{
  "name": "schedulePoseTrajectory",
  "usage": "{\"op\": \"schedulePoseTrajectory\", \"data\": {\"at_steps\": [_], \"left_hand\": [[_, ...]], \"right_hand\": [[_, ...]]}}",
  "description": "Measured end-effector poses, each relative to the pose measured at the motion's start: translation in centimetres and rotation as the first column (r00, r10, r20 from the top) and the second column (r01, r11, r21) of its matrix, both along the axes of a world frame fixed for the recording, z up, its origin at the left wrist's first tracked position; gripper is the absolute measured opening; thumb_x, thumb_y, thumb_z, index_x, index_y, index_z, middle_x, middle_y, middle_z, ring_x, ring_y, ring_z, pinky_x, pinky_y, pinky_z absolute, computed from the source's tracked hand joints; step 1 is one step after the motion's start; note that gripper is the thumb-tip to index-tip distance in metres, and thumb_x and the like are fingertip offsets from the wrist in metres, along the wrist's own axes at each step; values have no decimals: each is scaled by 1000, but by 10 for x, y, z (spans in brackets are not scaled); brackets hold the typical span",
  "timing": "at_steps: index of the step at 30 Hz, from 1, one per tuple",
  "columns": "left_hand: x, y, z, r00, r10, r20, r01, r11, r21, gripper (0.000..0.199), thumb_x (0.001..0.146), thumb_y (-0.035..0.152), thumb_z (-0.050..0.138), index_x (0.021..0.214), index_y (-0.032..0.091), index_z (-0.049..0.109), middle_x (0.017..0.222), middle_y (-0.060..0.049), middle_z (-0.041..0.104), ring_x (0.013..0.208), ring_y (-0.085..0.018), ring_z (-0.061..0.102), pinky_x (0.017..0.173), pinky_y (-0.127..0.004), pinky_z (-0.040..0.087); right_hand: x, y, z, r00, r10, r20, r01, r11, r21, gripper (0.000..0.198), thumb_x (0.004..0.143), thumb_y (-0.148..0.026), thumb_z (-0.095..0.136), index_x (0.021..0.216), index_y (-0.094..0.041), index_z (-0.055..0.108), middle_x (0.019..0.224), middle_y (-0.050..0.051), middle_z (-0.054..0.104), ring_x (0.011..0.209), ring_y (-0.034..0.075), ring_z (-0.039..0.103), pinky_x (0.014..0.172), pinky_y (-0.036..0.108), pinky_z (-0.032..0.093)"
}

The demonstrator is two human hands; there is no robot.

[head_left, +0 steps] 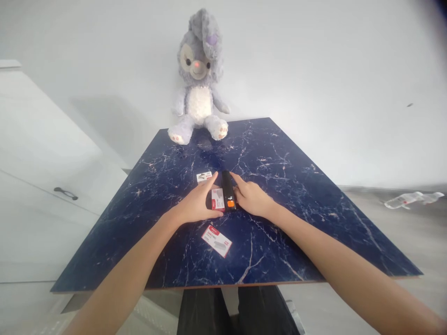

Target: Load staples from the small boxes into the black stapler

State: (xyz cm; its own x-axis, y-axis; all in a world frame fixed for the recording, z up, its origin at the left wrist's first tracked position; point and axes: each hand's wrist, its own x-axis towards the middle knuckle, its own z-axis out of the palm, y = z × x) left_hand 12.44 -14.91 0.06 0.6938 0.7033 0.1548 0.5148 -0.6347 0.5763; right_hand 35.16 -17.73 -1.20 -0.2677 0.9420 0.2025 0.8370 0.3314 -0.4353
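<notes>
My left hand (195, 202) curves around a small red-and-white staple box (218, 199), fingers along its far side and thumb at its near end. Right beside that box is a black stapler (227, 190) with an orange patch at its near end. My right hand (253, 197) grips the stapler from the right, its index finger reaching the far end and the other fingers curled in. Closer to me, a flat red-and-white box (217, 241) with a printed picture of staples lies at a slant. Beyond my left fingers is a small white packet (204, 177), partly covered.
The dark blue marbled table (279, 242) narrows towards the wall. A grey plush rabbit (199, 102) sits at its far edge. White cabinet doors with a dark handle (65, 193) stand on the left. Clear plastic bottles (414, 200) lie on the floor at right.
</notes>
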Motion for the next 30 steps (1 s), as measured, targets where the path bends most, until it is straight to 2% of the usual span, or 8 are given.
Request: {"op": "schedulePoseTrajectory", "data": {"at_steps": [4, 7, 10, 12, 16, 25, 27, 30], "left_hand": [[-3, 0, 1, 998, -42, 45, 43, 999, -12, 133, 68, 38, 84, 158, 27, -13, 142, -17, 54, 122, -31, 57, 99, -47, 46], [-11, 7, 3, 991, -63, 115, 61, 998, 24, 116, 80, 42, 74, 158, 29, -11, 152, -18, 43, 119, -29, 58, 94, -45, 49], [-18, 17, -1, 971, 44, 236, -65, 995, 82, 86, 94, 40, 56, 160, 28, 1, 148, -16, 48, 114, -25, 59, 93, -41, 49], [-17, 21, -7, 945, 126, 301, -162, 982, 100, 74, 98, 39, 50, 159, 25, 11, 138, -13, 57, 109, -22, 62, 94, -39, 49], [-9, 19, -16, 921, 160, 356, -198, 977, 73, 61, 100, 36, 46, 155, 23, 26, 123, -10, 66, 106, -21, 65, 95, -39, 49], [-2, 14, -8, 888, 276, 367, -312, 949, 41, 41, 100, 40, 45, 131, 18, 59, 114, -9, 72, 99, -20, 68, 94, -36, 51], [-3, 15, -9, 875, 295, 385, -329, 944, 23, 41, 99, 41, 46, 131, 19, 59, 112, -8, 72, 95, -19, 68, 91, -35, 52], [-4, 15, -9, 840, 340, 422, -362, 932, -29, 42, 100, 41, 44, 134, 20, 55, 110, -6, 72, 90, -17, 68, 88, -34, 53]], "right_hand": [[1, -7, 9, 992, -122, -33, 125, 988, 92, 53, 93, -21, 37, 145, -14, 42, 77, 6, 72, 69, 23, 67, 69, 31, 47], [4, -18, 17, 991, -81, -108, 108, 954, 281, 40, 93, -23, 36, 124, -19, 61, 74, 5, 68, 67, 20, 63, 70, 32, 48], [-3, -32, 22, 972, 234, -31, -205, 903, 378, 29, 90, -24, 40, 99, -24, 68, 72, 4, 63, 68, 19, 58, 72, 34, 48], [-16, -43, 23, 871, 488, 51, -475, 813, 336, 19, 86, -25, 46, 89, -24, 65, 76, 3, 62, 71, 18, 57, 73, 34, 48], [-42, -62, 25, 706, 703, 87, -707, 689, 162, 15, 76, -29, 60, 88, -19, 61, 120, 10, 62, 92, 20, 57, 77, 34, 50], [-27, -65, 41, 672, 740, -24, -740, 673, 3, 26, 73, -14, 66, 98, -21, 65, 111, 7, 67, 103, 22, 59, 89, 35, 50], [-28, -63, 42, 691, 720, -65, -720, 693, 30, 24, 75, -18, 68, 98, -21, 63, 111, 7, 67, 101, 20, 61, 89, 34, 50], [-31, -56, 41, 777, 619, -116, -588, 779, 215, 24, 79, -30, 70, 99, -22, 61, 123, 9, 63, 111, 24, 58, 96, 40, 48]]}}
